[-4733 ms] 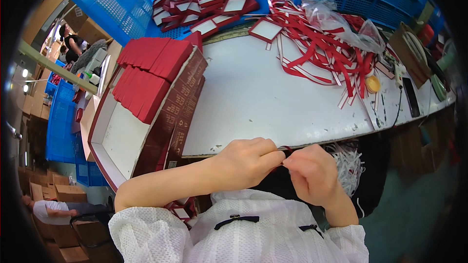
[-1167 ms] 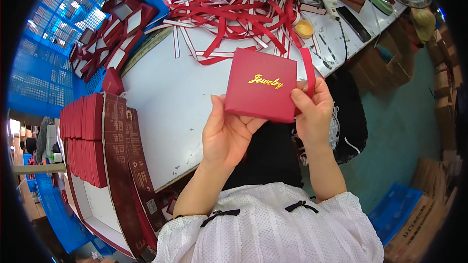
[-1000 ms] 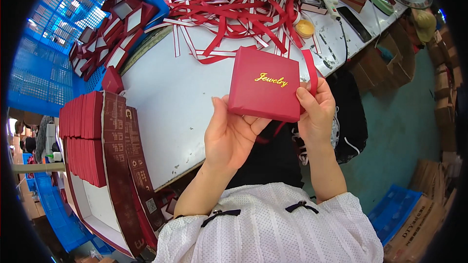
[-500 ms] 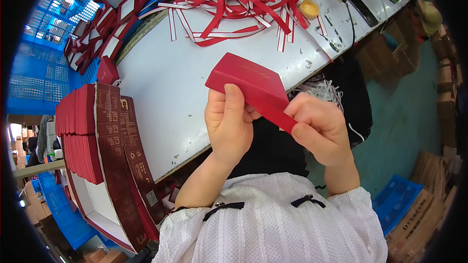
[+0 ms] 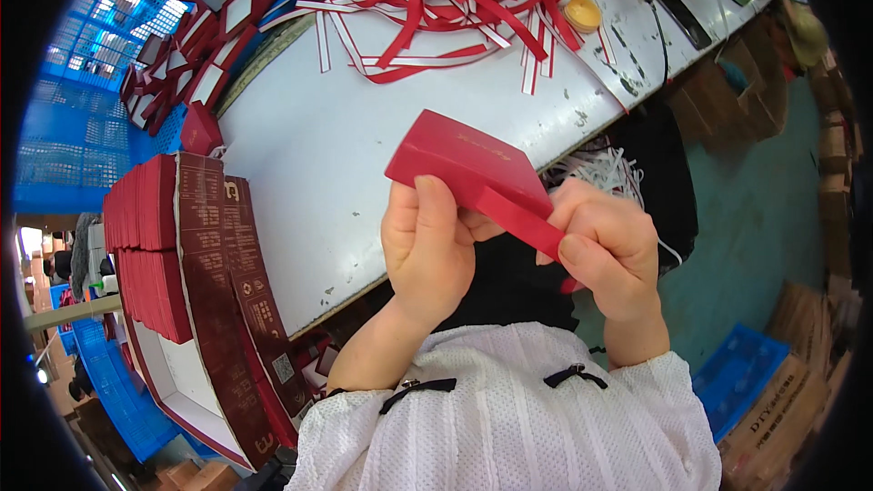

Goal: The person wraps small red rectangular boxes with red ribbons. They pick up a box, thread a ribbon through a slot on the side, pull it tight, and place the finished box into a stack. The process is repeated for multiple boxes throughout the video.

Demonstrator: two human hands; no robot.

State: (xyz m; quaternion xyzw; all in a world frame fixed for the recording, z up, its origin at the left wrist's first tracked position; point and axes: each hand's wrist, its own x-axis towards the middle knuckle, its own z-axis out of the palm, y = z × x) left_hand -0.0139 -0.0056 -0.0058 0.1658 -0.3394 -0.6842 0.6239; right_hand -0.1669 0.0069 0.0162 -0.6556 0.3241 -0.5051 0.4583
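The left hand (image 5: pixel 427 250) is clasping a red box (image 5: pixel 432 159) lettered in gold script (image 5: pixel 485 146) near the edge of a white table (image 5: pixel 314 173), while the right hand (image 5: pixel 611 245), thumb closed against fingers, is pinching a red ribbon (image 5: pixel 518 220).

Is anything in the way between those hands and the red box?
Nothing visible blocks the left hand, which grips the red box directly. A red ribbon, pinched in the right hand, stretches between that hand and the box's side.
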